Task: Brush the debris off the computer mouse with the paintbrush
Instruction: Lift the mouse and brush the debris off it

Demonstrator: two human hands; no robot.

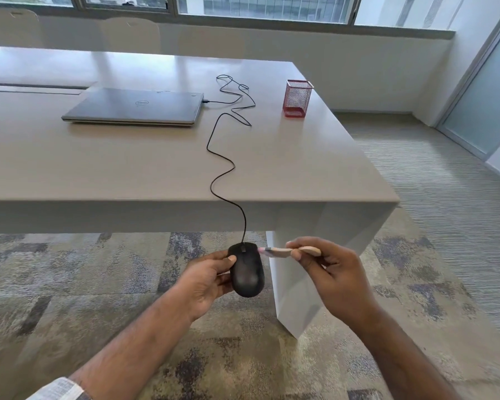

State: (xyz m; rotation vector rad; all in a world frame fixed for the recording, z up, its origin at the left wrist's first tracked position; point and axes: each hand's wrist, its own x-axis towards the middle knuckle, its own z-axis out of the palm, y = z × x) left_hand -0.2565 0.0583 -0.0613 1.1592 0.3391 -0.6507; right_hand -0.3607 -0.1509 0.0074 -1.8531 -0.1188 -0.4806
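Low in the frame's centre, the left hand (pixel 211 280) grips a matte black computer mouse (pixel 247 269), its cable (pixel 223 171) snaking up over the table (pixel 127 168) edge to a closed laptop (pixel 133 106). The right hand (pixel 329 269) pinches a wooden paintbrush (pixel 283 251), pale bristles touching the mouse's right front. Upper right, a red mesh pen holder (pixel 298 98) stands with nothing visible inside.

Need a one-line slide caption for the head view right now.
Left hand holds the wired mouse off the table while the right hand brings the paintbrush to its front edge.
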